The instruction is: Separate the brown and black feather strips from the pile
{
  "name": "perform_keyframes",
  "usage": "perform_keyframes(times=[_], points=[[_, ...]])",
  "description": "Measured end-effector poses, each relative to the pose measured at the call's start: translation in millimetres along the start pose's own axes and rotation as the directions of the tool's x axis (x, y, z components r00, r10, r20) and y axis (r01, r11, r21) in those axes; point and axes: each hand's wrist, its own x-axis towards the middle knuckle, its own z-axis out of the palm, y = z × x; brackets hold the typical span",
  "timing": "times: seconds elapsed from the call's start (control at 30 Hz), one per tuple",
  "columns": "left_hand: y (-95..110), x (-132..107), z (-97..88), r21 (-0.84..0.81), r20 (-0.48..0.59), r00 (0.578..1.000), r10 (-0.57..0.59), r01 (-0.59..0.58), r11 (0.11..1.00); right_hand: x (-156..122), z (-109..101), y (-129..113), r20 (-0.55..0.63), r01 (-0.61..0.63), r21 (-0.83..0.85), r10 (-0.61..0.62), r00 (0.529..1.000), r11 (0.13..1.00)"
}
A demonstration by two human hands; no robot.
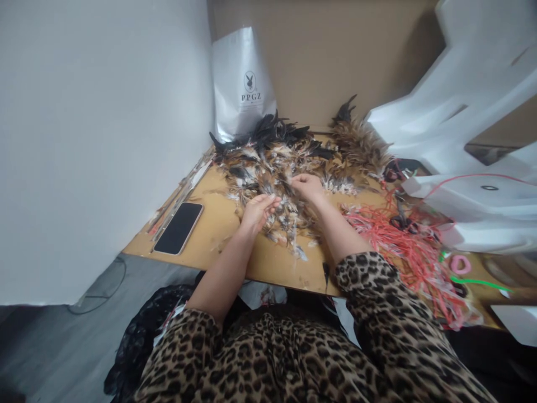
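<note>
A loose heap of brown, black and white feathers (268, 159) spreads over the yellowish tabletop (222, 215). My left hand (260, 211) is over the near side of the heap, thumb and fingers pinched together. What lies in that pinch is too small to make out against the feathers. Slightly farther away, my right hand (309, 186) has its fingertips closed at the brown feathers in the middle of the heap. The two hands are close together but apart.
At left lies a phone (179, 228). Behind the heap stands a white bag (241, 84); to its right is a brown feather bunch (361, 145). Tangled red strips (403, 240), black-handled scissors (403, 223) and a pink ring (460, 265) lie right, beside white foam pieces (482, 212).
</note>
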Motion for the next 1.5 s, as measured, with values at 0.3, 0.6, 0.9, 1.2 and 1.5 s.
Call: perform_keyframes(times=[0.3,0.6,0.9,1.2,1.5], points=[[1,-5,5.4,0.0,0.036,0.998,-0.056,0.056,0.998,-39,8,-3,0.222,-0.094,0.407,0.001,0.975,0.909],[-1,-5,6.3,0.031,0.026,0.999,-0.044,0.044,0.999,-45,15,8,0.135,0.041,0.338,-0.092,0.987,0.94],[-5,-5,5.3,0.095,0.082,0.997,0.013,-0.021,0.995,-44,15,10,0.198,-0.108,0.449,0.019,0.98,0.887],[-4,-7,6.3,0.054,0.094,0.992,-0.086,0.081,0.995,-48,17,10,0.238,-0.11,0.461,-0.003,0.971,0.88],[-5,-4,3.1,0.094,0.102,0.995,-0.018,0.009,0.996,-37,3,1,0.235,-0.009,0.321,-0.071,0.969,0.947]])
